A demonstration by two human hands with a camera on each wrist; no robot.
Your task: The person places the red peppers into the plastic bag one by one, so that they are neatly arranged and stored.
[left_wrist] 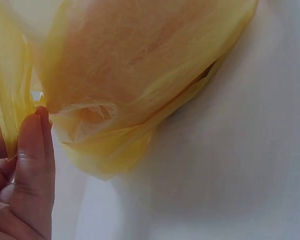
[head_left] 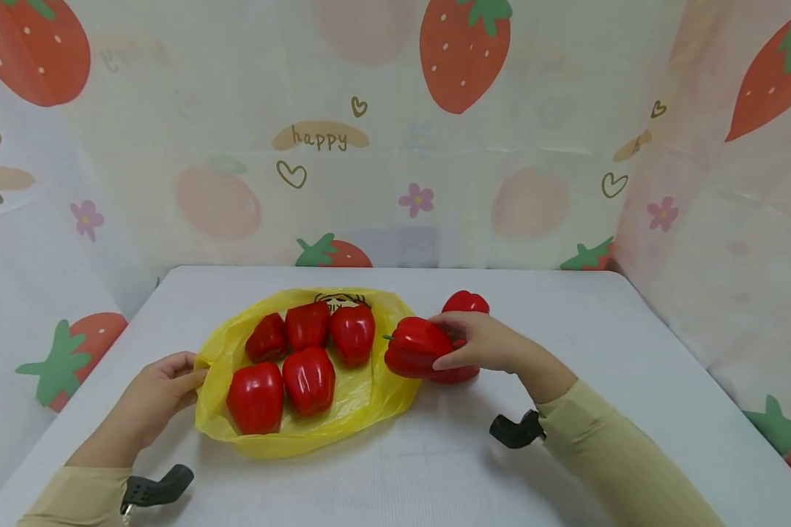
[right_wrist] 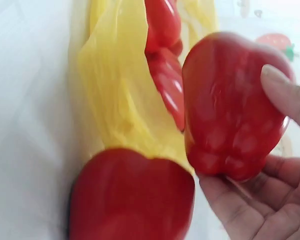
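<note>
A yellow plastic bag (head_left: 343, 421) lies open on the table, with several red bell peppers (head_left: 255, 399) inside. My left hand (head_left: 161, 391) pinches the bag's left edge between thumb and fingers; in the left wrist view the film (left_wrist: 12, 75) is bunched in that grip. My right hand (head_left: 481, 342) holds one red bell pepper (head_left: 414, 348) by its sides, right at the bag's right rim, its green stem pointing left toward the opening. In the right wrist view the thumb and fingers are wrapped about this held bell pepper (right_wrist: 235, 100).
Two more red bell peppers are outside the bag, one behind the right hand (head_left: 466, 301) and one partly hidden below the held one (head_left: 458, 375). The white table (head_left: 567, 329) meets strawberry-print cloth (head_left: 369, 197) at the back and sides. Each wrist carries a black camera mount (head_left: 517, 430).
</note>
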